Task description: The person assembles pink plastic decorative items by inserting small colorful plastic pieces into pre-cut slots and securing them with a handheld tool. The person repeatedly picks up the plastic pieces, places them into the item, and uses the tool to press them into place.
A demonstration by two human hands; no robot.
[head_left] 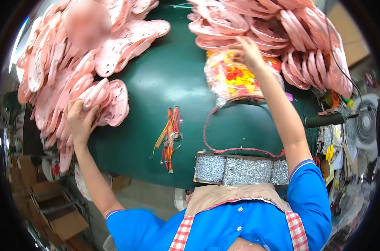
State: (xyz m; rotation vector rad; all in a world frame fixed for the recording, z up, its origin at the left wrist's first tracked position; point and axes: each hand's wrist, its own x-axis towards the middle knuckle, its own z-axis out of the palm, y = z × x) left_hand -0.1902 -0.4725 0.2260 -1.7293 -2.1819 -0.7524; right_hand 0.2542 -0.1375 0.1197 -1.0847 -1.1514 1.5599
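On the left lies a heap of pink foam clogs (47, 98), several pierced with holes. My left hand (80, 119) is at the heap's near edge, fingers and thumb closed on a pink clog (98, 95). At the right, my right hand (247, 52) reaches forward with its fingers apart and nothing seen in them. It hovers over a clear plastic bag (236, 79) of small yellow and red pieces, close to a second heap of pink clogs (303, 31).
A bundle of orange and red straps (170, 140) lies mid-table on the green top (156, 88). Near me stands a divided tray (248, 168) of small silvery metal parts. A red cord (236, 149) curves behind it. Cardboard boxes (58, 205) are at lower left, a fan (365, 121) at right.
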